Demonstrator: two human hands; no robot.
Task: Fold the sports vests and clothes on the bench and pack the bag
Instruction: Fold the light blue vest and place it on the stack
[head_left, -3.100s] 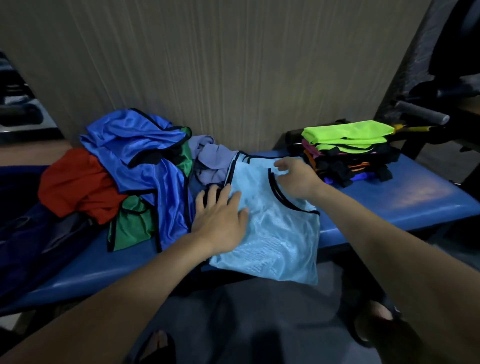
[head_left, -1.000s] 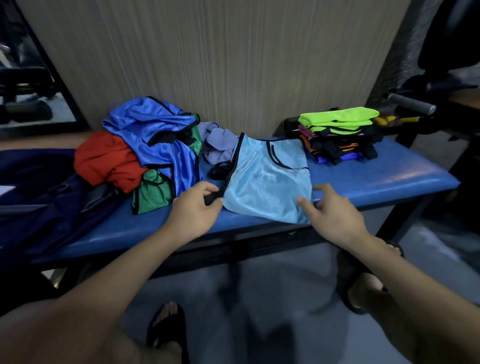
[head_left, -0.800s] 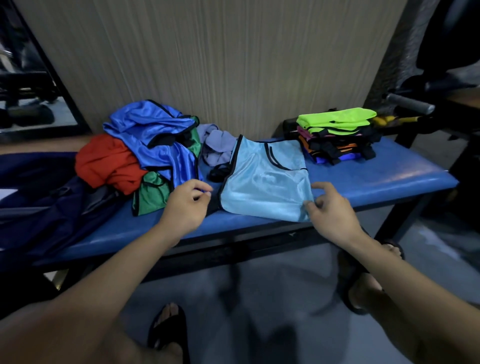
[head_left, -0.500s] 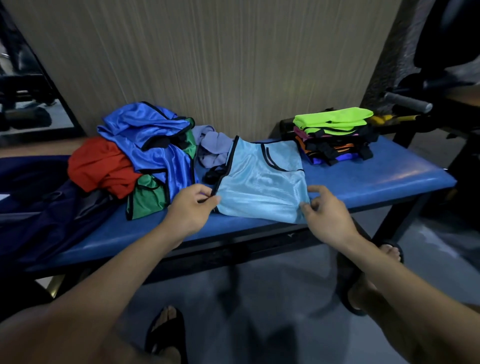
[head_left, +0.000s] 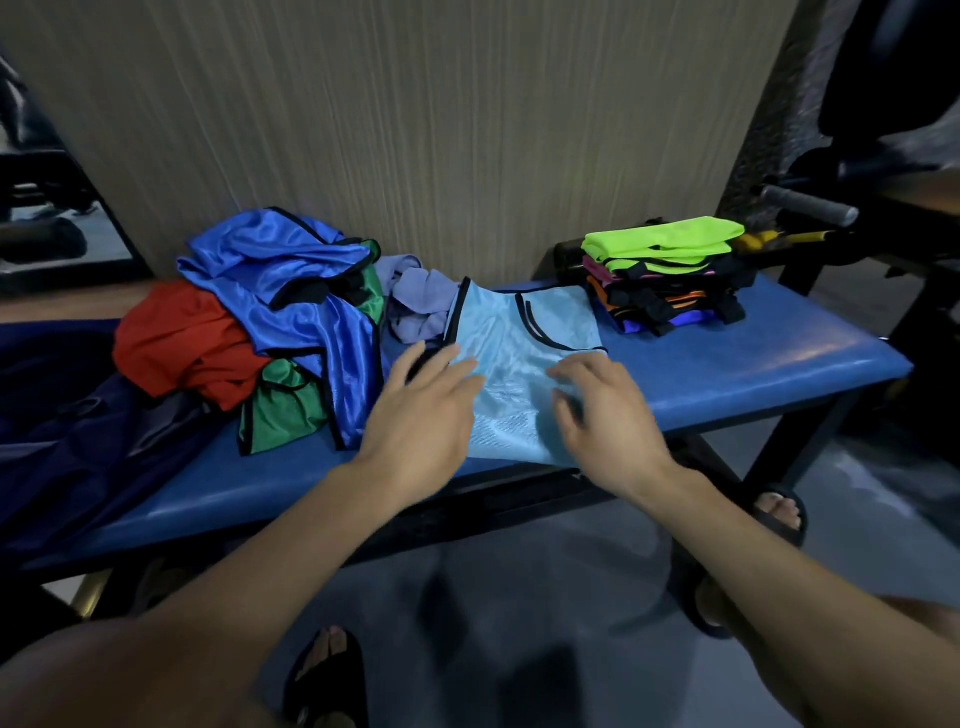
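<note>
Against the wood-panelled wall, our blue counter (head_left: 779, 364) is carrying the light-blue vest (head_left: 519, 364); our left hand (head_left: 421, 410) and right hand (head_left: 602, 410) are flattening it, grip wide, fingers spread. Being soft and slippery, it probably wants pinching at the hem.

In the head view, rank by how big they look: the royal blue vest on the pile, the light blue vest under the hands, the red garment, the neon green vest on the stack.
1. royal blue vest
2. light blue vest, partly covered by the left hand and right hand
3. red garment, partly buried, so unsure against 2
4. neon green vest
</note>
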